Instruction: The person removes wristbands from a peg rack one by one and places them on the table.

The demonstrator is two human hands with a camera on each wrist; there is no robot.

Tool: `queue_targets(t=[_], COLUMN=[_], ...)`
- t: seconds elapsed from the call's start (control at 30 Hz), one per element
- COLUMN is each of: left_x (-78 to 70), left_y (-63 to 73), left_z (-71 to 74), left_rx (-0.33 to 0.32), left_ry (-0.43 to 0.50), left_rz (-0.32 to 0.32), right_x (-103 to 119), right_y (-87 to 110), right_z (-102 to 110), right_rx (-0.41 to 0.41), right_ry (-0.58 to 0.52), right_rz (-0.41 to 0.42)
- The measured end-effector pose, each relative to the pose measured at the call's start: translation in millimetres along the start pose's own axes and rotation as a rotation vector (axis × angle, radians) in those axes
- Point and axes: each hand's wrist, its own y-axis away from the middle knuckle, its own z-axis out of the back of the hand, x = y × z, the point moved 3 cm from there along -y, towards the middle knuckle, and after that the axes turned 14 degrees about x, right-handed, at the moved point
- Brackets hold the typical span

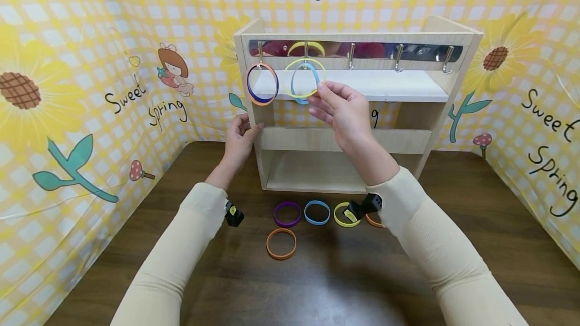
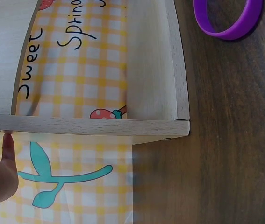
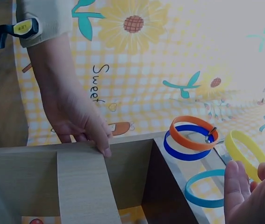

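Between thumb and fingers, my right hand (image 1: 346,112) pinches a yellow wristband (image 1: 290,90) by its lower right edge. It is held up at the second hook (image 1: 305,49) from the left; whether it loops over the hook, I cannot tell. From that same hook hangs a light blue wristband (image 1: 293,80). Orange (image 3: 177,125) and dark blue (image 3: 181,157) wristbands hang together on the leftmost hook. My left hand (image 1: 240,140) holds the left side panel of the wooden rack (image 1: 260,165), its thumb over the front edge and the fingers on the outer face.
Purple (image 1: 287,225), light blue (image 1: 317,223), yellow (image 1: 339,221) and orange wristbands (image 1: 372,222) lie in a row before the rack, the last partly covered by the right wrist camera. Another orange wristband (image 1: 281,257) lies nearer. Three bare hooks (image 1: 352,57) are to the right.
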Motion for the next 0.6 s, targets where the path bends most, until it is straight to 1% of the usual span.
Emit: queue_targets(t=[0.03,0.13,0.27,0.47,0.6], left_x=[-3.8,-5.2,-5.3,-5.7,-6.7], left_y=[1.6,2.4,2.4,2.6,2.1], left_z=[-1.0,-1.6,-1.7,-1.8,-2.3], left_rx=[0.002,0.002,0.003,0.003,0.000], left_ry=[0.003,0.001,-0.001,-0.002,-0.007], left_rz=[0.004,0.008,0.008,0.010,0.014], right_x=[0,0,-4,-17,-28], right_y=[1.5,7.2,16.4,31.1,40.7], right_z=[0,0,1,8,16], right_rx=[0.005,0.023,0.067,0.128,0.150], right_ry=[0.001,0.013,0.041,0.097,0.153], right_rz=[-0.004,-0.017,-0.038,-0.079,-0.117])
